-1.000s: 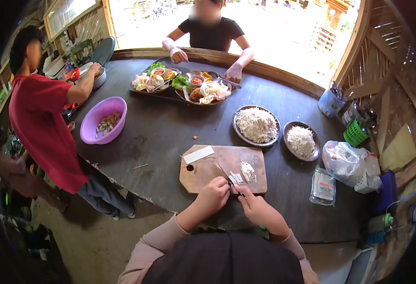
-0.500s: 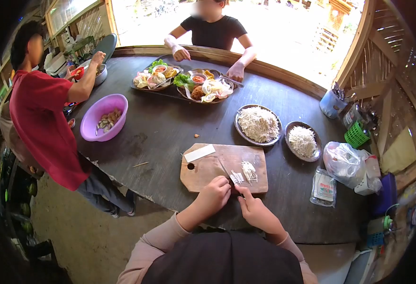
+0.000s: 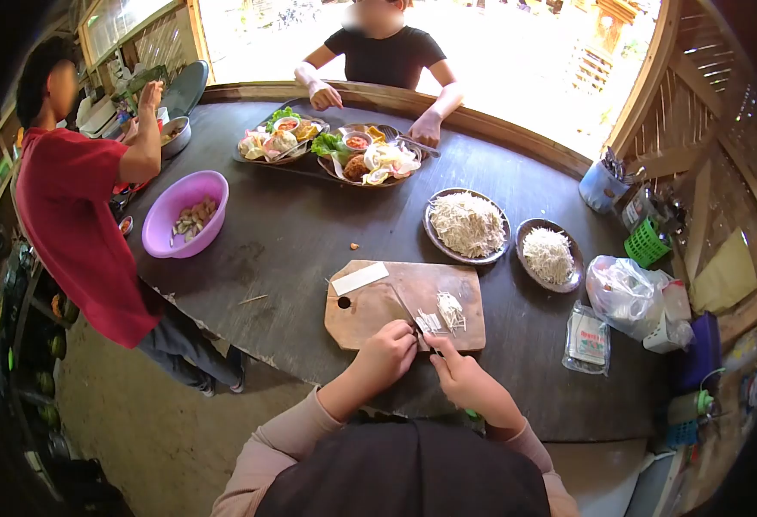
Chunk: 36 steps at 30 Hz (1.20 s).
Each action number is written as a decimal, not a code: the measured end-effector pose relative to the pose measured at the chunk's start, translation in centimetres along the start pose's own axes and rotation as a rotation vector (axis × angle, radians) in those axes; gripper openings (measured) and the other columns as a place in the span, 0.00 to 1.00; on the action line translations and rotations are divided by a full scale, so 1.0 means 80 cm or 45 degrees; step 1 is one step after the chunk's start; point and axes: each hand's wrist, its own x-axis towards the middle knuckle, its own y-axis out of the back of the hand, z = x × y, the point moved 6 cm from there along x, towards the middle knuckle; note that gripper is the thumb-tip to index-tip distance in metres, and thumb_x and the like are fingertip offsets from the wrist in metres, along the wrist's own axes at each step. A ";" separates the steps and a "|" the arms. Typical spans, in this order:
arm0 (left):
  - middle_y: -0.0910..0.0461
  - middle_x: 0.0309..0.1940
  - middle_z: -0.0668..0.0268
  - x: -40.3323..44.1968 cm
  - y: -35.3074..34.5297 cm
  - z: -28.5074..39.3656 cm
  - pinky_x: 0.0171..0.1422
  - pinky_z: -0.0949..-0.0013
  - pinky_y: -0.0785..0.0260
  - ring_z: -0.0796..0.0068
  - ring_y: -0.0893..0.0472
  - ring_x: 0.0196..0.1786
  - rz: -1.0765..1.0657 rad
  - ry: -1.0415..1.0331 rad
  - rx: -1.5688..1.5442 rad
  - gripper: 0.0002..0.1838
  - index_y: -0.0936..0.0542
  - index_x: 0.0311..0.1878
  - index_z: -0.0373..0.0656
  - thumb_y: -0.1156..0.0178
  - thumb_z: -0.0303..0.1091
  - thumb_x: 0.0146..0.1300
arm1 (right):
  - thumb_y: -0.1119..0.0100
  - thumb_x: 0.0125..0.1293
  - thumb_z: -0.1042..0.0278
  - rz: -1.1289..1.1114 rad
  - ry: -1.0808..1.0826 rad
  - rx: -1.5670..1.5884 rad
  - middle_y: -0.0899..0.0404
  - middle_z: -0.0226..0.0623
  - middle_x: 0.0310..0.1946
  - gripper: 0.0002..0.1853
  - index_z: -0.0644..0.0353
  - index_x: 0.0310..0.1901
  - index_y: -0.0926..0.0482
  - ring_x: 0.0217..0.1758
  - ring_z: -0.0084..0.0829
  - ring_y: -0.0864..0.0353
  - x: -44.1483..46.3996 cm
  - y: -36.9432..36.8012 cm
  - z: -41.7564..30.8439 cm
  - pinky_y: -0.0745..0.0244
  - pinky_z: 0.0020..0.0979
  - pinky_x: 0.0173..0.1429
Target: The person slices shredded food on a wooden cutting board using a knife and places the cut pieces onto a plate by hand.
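My right hand [image 3: 466, 383] is wrapped round a knife [image 3: 403, 304], its thin blade lying across the wooden cutting board [image 3: 370, 320]. A bit of green shows below that palm. Beside the blade, my left hand [image 3: 385, 355] is curled closed at the board's near edge; what its fingers press on is hidden. Freshly cut white strips [image 3: 431, 322] lie just right of the blade. Farther right on the board is a small heap of thin white sticks [image 3: 451, 311]. A flat white slab [image 3: 359, 278] rests at the board's upper left.
Two plates [image 3: 467, 260] [image 3: 552, 288] of pale shreds stand beyond the board. Plastic bags [image 3: 624, 293] lie right, a purple basin [image 3: 159, 233] left. Filled food platters [image 3: 331, 175] sit before a person in black [image 3: 384, 59]. A person in red [image 3: 77, 224] works at left.
The person in red has raised a hand above the metal pot. My hands and the knife stay almost in place; the whole view has shifted slightly.
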 end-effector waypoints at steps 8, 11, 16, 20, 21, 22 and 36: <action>0.20 0.41 0.55 -0.002 -0.001 -0.001 0.57 0.58 0.25 0.53 0.19 0.51 -0.014 0.010 0.000 0.05 0.19 0.36 0.33 0.35 0.24 0.57 | 0.53 0.77 0.71 -0.037 -0.121 0.058 0.21 0.67 0.32 0.18 0.57 0.65 0.36 0.38 0.65 0.19 0.001 0.001 -0.012 0.26 0.53 0.39; 0.20 0.42 0.54 -0.003 -0.003 -0.007 0.57 0.58 0.25 0.53 0.20 0.51 -0.011 0.012 -0.010 0.06 0.19 0.36 0.33 0.35 0.24 0.57 | 0.52 0.76 0.71 0.054 0.158 -0.031 0.21 0.67 0.31 0.18 0.56 0.65 0.36 0.38 0.65 0.19 -0.009 0.000 -0.013 0.26 0.53 0.40; 0.20 0.42 0.55 -0.002 0.000 -0.001 0.57 0.58 0.25 0.53 0.20 0.52 -0.010 0.037 -0.007 0.06 0.19 0.36 0.33 0.35 0.25 0.58 | 0.52 0.76 0.71 0.080 0.118 0.009 0.21 0.66 0.31 0.19 0.56 0.66 0.35 0.38 0.64 0.19 0.004 -0.005 -0.007 0.26 0.52 0.40; 0.20 0.40 0.55 -0.001 0.000 -0.001 0.57 0.58 0.26 0.54 0.20 0.50 0.029 -0.010 0.040 0.05 0.19 0.36 0.34 0.35 0.25 0.58 | 0.53 0.76 0.71 0.093 0.219 0.010 0.21 0.66 0.31 0.19 0.56 0.66 0.36 0.38 0.65 0.19 -0.005 -0.005 -0.003 0.26 0.53 0.40; 0.20 0.40 0.56 -0.002 0.000 0.000 0.57 0.59 0.26 0.54 0.20 0.50 0.031 -0.037 0.081 0.05 0.19 0.35 0.34 0.35 0.25 0.57 | 0.53 0.76 0.71 0.091 0.219 0.011 0.21 0.66 0.31 0.19 0.56 0.66 0.36 0.38 0.65 0.19 -0.003 -0.007 -0.004 0.26 0.53 0.40; 0.20 0.40 0.56 -0.002 0.000 0.001 0.57 0.59 0.26 0.55 0.21 0.49 0.033 -0.062 0.120 0.05 0.19 0.35 0.34 0.36 0.25 0.57 | 0.53 0.77 0.71 0.099 0.196 0.030 0.21 0.66 0.31 0.19 0.56 0.66 0.36 0.38 0.65 0.19 -0.002 -0.008 -0.003 0.26 0.53 0.40; 0.19 0.40 0.56 -0.003 0.004 0.003 0.55 0.60 0.25 0.56 0.19 0.48 -0.002 0.006 0.112 0.06 0.19 0.35 0.34 0.36 0.27 0.58 | 0.54 0.77 0.71 0.088 0.155 0.052 0.21 0.67 0.31 0.18 0.56 0.66 0.35 0.37 0.64 0.19 0.003 -0.005 -0.004 0.25 0.51 0.41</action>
